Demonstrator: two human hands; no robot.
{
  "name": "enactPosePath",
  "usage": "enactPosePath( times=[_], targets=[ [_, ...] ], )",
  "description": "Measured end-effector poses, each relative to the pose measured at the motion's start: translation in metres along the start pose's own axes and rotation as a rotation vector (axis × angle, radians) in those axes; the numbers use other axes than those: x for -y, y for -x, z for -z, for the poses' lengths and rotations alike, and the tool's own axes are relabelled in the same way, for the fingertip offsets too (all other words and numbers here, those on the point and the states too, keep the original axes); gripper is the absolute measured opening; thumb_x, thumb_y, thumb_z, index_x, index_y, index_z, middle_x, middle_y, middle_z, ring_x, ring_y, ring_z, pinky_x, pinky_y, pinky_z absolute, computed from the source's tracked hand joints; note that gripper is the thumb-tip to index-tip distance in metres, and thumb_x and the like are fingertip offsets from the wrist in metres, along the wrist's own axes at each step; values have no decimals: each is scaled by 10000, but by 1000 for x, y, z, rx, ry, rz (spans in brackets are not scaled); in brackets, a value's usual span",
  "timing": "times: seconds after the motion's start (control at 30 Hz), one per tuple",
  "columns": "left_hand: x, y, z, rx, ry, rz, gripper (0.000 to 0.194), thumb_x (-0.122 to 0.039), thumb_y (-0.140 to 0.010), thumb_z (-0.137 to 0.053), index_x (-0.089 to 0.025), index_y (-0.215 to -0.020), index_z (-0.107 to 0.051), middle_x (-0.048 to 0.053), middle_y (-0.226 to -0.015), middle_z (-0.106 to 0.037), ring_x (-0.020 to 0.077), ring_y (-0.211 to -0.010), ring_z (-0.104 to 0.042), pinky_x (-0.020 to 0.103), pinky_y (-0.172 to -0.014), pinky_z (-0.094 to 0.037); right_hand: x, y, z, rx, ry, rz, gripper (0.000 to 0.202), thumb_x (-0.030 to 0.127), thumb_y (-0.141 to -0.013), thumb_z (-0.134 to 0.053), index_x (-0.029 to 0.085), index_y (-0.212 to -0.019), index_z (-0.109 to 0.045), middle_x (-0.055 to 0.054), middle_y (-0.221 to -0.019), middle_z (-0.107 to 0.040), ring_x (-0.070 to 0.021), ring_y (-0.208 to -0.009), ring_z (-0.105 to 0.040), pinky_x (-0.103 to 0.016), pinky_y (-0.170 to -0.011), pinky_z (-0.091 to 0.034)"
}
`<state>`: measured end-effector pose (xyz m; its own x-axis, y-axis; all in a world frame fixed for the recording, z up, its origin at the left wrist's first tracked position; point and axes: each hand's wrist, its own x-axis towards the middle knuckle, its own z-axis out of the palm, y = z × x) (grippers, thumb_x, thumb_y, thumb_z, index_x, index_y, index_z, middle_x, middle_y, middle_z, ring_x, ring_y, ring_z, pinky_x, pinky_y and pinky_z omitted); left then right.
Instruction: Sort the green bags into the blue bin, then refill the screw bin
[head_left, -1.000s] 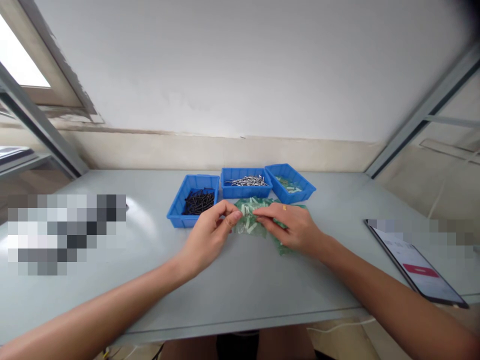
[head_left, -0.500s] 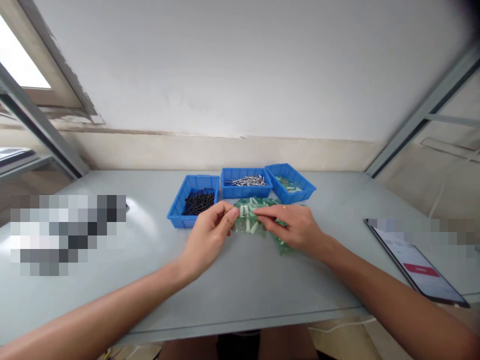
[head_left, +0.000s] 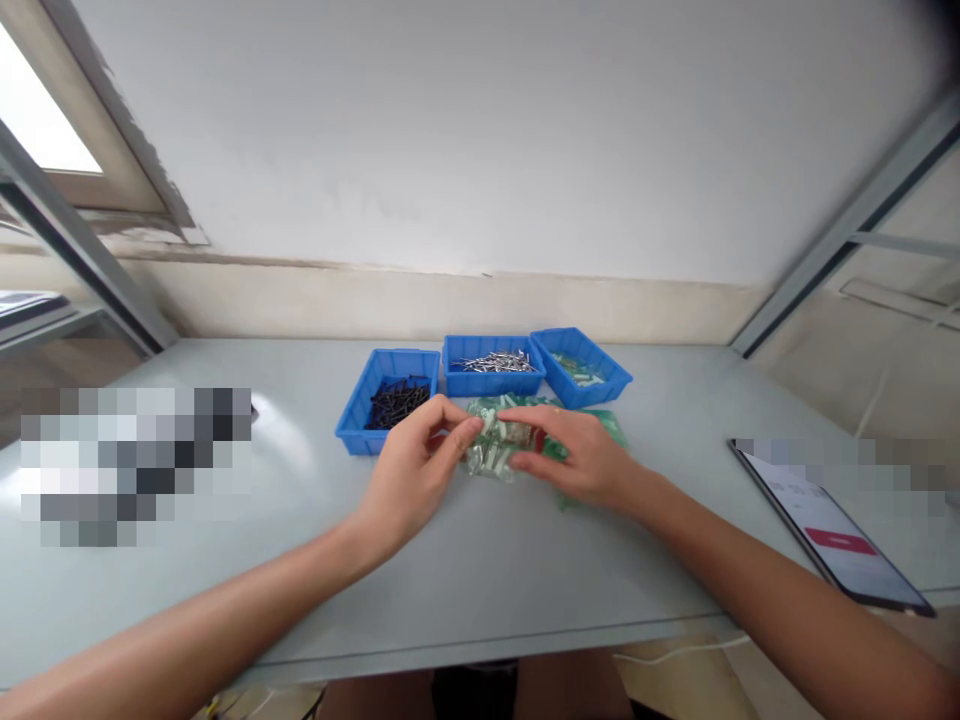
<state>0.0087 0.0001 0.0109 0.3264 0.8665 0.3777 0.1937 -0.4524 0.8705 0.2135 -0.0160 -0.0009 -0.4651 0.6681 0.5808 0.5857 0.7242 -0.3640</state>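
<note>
My left hand (head_left: 424, 455) pinches the left edge of a clear plastic bag (head_left: 491, 462) between thumb and fingers. Pale green, short stick-like pieces, resembling wall plugs, show through the film. At the bag's right side is my right hand (head_left: 577, 450), its thumb and index finger spread apart, with the index fingertip touching the bag's upper part. Under and behind the right hand lie more green bags (head_left: 604, 425), partly covered by it.
Behind the hands stand three blue bins: one with black screws (head_left: 401, 403), one with silver nail-like pieces (head_left: 499, 362), one with pale green pieces (head_left: 577, 370). A phone or tablet (head_left: 832, 530) lies on the grey table (head_left: 480, 590) at right. A blurred-out patch covers the left.
My right thumb and index finger have spread apart from a closed pinch. The bag between the hands has shifted and crumpled slightly; my left hand keeps its pinch.
</note>
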Motion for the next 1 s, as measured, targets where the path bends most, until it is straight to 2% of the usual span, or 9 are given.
enactPosePath(
  times=[0.07,0.13,0.27,0.37,0.43,0.5,0.67,0.87,1.0],
  targets=[
    [0,0,0,-8,-14,-1,181,-251,-858,-543,-167,-700,-522,-32,-642,-498,94,-581,-438,204,-540,-368,1,0,-2,19,-52,-74,540,414,-795,-659,255,-1277,-474,-42,-1059,-672,-137,-743,-636,-255,-682,-528],
    [-1,1,0,7,-21,1,159,-246,-855,-547,-167,-717,-542,-26,-655,-526,98,-593,-463,211,-553,-382,2,-1,-4,7,-119,-156,593,398,-777,-679,253,-1303,-446,-37,-1021,-676,-136,-732,-634,-253,-669,-530],
    [-4,1,-2,23,-20,28,147,-254,-853,-549,-167,-737,-574,-19,-654,-552,101,-588,-489,216,-550,-396,4,-4,-4,25,-265,-257,292,323,-831,-621,233,-1107,-593,-2,-815,-690,-127,-677,-632,-249,-645,-522],
    [-3,0,-3,28,102,63,102,-265,-824,-590,-178,-877,-586,-11,-701,-586,112,-629,-541,222,-577,-438,4,-6,-1,29,-335,-291,230,313,-820,-633,217,-1028,-621,8,-747,-675,-124,-643,-620,-242,-603,-510],
    [-1,-1,-4,47,205,97,281,-261,-782,-643,-191,-1039,-551,-4,-749,-615,133,-687,-590,243,-624,-477,3,-7,1,16,-358,-303,220,301,-821,-627,211,-1022,-616,10,-734,-660,-121,-629,-606,-240,-583,-500],
    [0,-3,-3,75,249,138,374,-254,-752,-676,-188,-1093,-537,-2,-757,-630,146,-709,-613,263,-656,-498,3,-7,2,0,-371,-312,213,294,-824,-619,209,-1019,-607,10,-729,-644,-120,-621,-590,-239,-565,-490],
    [-5,-5,0,84,166,189,135,-277,-782,-634,-149,-826,-640,-5,-671,-615,122,-623,-569,245,-619,-476,2,-8,4,13,-424,-334,186,277,-837,-592,203,-1006,-571,14,-731,-614,-112,-609,-566,-232,-553,-476],
    [-11,-4,1,94,98,186,175,-282,-774,-632,-148,-662,-618,-22,-584,-551,103,-558,-492,221,-538,-391,2,-7,4,68,-324,-247,126,252,-837,-589,197,-949,-572,-7,-816,-649,-123,-701,-598,-252,-652,-497],
    [-9,-5,2,81,88,200,180,-293,-759,-652,-147,-655,-641,-20,-578,-550,101,-555,-472,219,-527,-361,1,-6,3,46,-259,-216,128,247,-843,-583,204,-964,-573,-15,-832,-661,-128,-702,-609,-256,-652,-504]
  ],
)
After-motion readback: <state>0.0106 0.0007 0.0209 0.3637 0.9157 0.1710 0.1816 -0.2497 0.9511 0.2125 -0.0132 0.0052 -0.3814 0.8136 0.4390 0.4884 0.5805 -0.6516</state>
